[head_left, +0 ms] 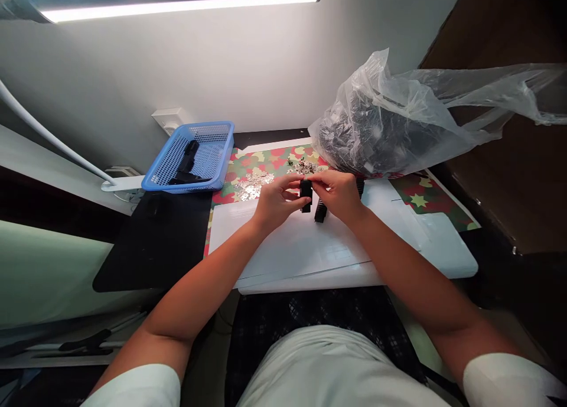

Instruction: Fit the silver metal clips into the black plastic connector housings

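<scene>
Since black block point(306, 197) looks small, I figure left hand point(275, 202) pinches it above white sheet point(274, 250) for steadiness; right hand point(340, 195) bunched at its top, can't tell from here what's pinched.

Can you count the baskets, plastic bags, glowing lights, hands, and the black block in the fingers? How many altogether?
Blue holey plastic basket: 1
Clear bulging plastic bag: 1
Long glowing white light tube: 1
Bare left hand and bare right hand: 2
Small black rectangular block: 1
Total: 6
</scene>
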A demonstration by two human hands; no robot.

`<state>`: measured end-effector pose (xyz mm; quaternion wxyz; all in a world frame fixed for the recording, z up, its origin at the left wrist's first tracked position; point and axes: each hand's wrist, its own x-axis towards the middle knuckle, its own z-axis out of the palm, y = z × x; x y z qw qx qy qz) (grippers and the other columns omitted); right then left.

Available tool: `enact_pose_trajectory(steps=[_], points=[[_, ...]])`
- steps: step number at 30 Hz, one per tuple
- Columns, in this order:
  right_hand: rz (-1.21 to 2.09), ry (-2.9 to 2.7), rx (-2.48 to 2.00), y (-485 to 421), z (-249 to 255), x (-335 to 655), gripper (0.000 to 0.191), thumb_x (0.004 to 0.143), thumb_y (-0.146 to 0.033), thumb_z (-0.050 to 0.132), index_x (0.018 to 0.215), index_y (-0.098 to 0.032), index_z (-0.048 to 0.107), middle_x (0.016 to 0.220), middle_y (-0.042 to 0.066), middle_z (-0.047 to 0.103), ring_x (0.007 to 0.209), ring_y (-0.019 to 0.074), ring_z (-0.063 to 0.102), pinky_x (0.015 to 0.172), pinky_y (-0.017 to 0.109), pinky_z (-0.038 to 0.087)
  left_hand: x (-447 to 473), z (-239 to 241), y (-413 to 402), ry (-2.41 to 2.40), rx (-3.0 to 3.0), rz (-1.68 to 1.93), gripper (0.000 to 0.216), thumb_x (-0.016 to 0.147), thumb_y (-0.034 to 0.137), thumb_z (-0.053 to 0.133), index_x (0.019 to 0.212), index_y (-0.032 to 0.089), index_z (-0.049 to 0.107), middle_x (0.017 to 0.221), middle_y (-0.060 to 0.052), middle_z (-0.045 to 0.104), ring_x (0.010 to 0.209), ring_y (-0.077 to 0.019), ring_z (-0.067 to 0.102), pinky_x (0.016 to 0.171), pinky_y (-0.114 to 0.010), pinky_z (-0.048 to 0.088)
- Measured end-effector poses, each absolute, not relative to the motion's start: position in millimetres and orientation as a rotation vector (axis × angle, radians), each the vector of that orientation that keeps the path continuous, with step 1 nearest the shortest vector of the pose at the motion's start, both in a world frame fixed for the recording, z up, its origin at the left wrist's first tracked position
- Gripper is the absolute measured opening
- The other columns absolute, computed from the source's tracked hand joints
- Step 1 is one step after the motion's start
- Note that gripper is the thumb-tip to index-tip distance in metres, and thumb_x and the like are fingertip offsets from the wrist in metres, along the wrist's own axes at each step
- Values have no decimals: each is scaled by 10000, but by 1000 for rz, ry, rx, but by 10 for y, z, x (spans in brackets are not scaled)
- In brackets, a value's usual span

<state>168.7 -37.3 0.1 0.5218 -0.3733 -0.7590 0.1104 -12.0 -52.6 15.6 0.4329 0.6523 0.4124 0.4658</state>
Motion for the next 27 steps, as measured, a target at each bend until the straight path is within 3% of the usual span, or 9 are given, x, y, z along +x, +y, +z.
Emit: enact_pose_trajectory(steps=[4,12,16,21,24,27], points=[[248,-1838,-884,-368,6,1700,233,884,-164,566,933,-247,778,887,20,783,773,176,710,753,304,553,-114,131,-518,1008,1618,1206,427,614,236,870,1012,167,729,1025,-88,739,950,-240,726,721,-326,634],[207,-1845,-875,-357,-2,1701,244,883,-156,560,960,-231,779,855,27,780,746,173,703,713,289,535,-125,52,-486,1051,1593,1212,397,598,294,889,928,164,711,974,-58,738,755,-172,719,684,-307,614],[227,-1829,-894,-341,-1,1713,221,898,-175,565,943,-232,774,860,29,777,750,174,698,725,296,531,-124,24,-421,984,1548,1189,514,592,334,906,1024,181,674,1001,-66,728,783,-159,704,729,-302,583],[211,-1808,-820,-357,2,1716,225,925,-198,549,941,-249,768,881,27,777,803,179,710,759,308,538,-111,14,-329,741,1300,1026,554,681,557,819,1077,205,656,989,-79,728,932,-205,697,848,-340,546],[210,-1819,-786,-376,-6,1704,243,941,-210,535,960,-274,769,891,16,776,827,175,714,772,309,545,-117,25,-314,669,1135,851,562,731,697,696,968,188,671,895,-91,724,870,-229,700,805,-367,552],[213,-1821,-772,-382,-20,1685,212,934,-243,561,924,-281,769,882,15,773,818,181,712,773,323,556,-121,44,-343,699,1024,777,524,733,684,697,882,185,642,809,-71,691,738,-190,662,700,-337,551]])
